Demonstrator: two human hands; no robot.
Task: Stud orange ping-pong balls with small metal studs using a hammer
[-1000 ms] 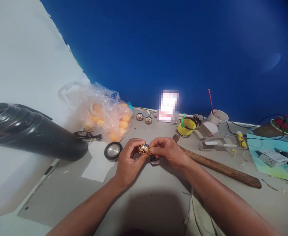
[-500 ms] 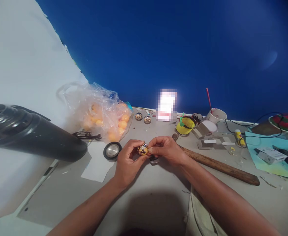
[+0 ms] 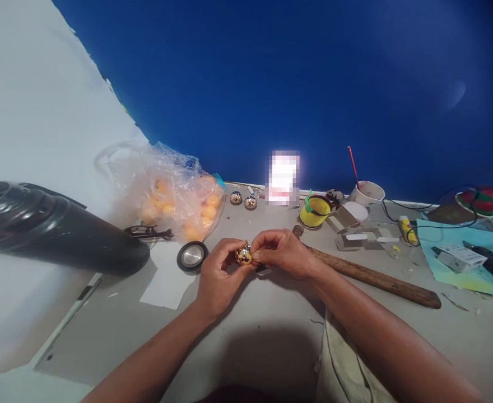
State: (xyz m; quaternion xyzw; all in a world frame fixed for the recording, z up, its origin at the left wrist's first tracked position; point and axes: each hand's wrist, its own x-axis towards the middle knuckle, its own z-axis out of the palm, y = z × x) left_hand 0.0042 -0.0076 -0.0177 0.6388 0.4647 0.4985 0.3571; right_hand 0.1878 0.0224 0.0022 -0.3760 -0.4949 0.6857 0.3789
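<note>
Above the middle of the table, my left hand (image 3: 221, 271) is closed round the side of a small shiny patterned ball (image 3: 243, 255), gold and silver with dark spots. My right hand (image 3: 282, 254) pinches at the ball's right side with thumb and forefinger; whether a tiny piece is between those fingertips I cannot make out. Below the right fingers a small dark object (image 3: 262, 270) shows in part. Two similar shiny balls, one of them a patterned ball (image 3: 250, 202), rest near the wall. A round black-rimmed metal disc (image 3: 192, 257) lies left of my left hand.
A wooden-handled tool (image 3: 376, 277) lies to the right. Behind it stand a yellow tub (image 3: 314, 211) and a white cup (image 3: 367, 193). A clear bag of orange balls (image 3: 179, 196), a black cylinder (image 3: 61, 229) and white paper (image 3: 164, 288) are on the left. Blue paper (image 3: 440, 246) lies far right.
The ball looks slightly turned between my hands, with more of its dark-spotted gold side showing. Both hands keep their grip, and the view has shifted slightly.
</note>
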